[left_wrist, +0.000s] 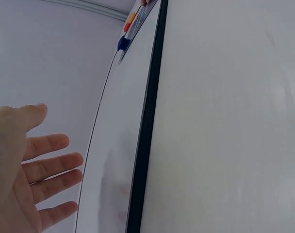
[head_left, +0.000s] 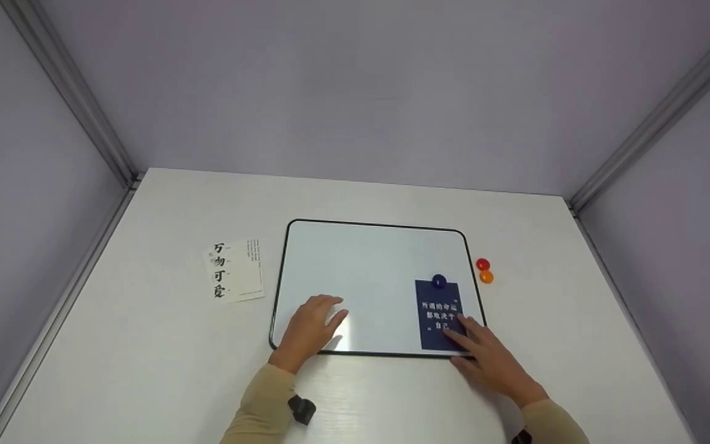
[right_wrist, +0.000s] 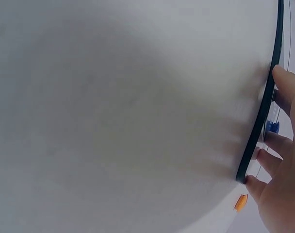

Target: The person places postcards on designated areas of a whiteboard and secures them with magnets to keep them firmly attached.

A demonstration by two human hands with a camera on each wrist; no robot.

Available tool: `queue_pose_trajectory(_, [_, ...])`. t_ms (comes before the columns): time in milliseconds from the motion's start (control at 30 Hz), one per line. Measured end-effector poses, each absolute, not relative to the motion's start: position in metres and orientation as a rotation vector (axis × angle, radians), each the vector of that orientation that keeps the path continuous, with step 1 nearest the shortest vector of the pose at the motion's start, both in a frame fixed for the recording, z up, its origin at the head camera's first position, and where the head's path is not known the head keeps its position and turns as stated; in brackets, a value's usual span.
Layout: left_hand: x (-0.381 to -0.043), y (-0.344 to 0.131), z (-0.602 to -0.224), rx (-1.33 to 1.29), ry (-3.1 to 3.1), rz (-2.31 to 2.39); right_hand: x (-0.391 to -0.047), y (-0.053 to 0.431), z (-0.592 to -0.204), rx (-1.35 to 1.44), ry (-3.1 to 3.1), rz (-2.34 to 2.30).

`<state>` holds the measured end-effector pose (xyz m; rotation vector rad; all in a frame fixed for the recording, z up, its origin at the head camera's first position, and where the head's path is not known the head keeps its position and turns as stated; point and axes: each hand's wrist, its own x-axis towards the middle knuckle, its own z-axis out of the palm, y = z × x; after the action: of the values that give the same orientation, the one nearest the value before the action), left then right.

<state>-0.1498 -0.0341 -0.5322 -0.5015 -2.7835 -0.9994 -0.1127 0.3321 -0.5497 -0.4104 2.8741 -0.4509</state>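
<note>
A white board with a black frame [head_left: 367, 246] lies flat on the table. On its right part is a dark blue card [head_left: 434, 339] with white writing, and a dark blue round magnet [head_left: 439, 281] sits on the card's top edge. My right hand [head_left: 484, 354] is over the board's lower right corner, its spread fingers resting on the card's right side and its thumb at the front frame edge. My left hand [head_left: 309, 327] hovers over the board's lower left part, fingers extended; the left wrist view shows the palm [left_wrist: 16, 174] holding nothing.
Left of the board lies a pale card [head_left: 241, 274] with black writing. A red magnet [head_left: 483, 264] and an orange magnet [head_left: 486, 277] sit close together just right of the board. Grey walls [head_left: 355, 92] stand behind and at both sides of the white table [head_left: 145, 345].
</note>
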Motion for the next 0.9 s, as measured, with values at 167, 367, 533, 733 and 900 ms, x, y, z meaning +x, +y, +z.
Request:
queue_pose_trajectory(167, [-0.152, -0.044, -0.533, -0.457, -2.786, -0.982, -0.113, 0.331, -0.550, -0.417, 2.877, -0.441])
queue_pose_trajectory(367, [-0.155, -0.053, -0.531, -0.387, -2.813, -0.988, -0.114, 0.331, -0.550, -0.413, 2.877, -0.438])
queue_pose_trajectory(533, [-0.158, -0.063, -0.528, -0.318, -2.807, -1.039, -0.115, 0.332, -0.549, -0.392, 2.859, -0.459])
queue_pose_trajectory(733, [-0.162, -0.075, -0.527, -0.247, -2.804, -1.057, -0.114, 0.332, -0.550, -0.354, 2.853, -0.474])
queue_pose_trajectory(900, [-0.163, -0.085, -0.526, -0.159, -2.831, -1.099, -0.114, 0.330, -0.551, -0.361, 2.855, -0.473])
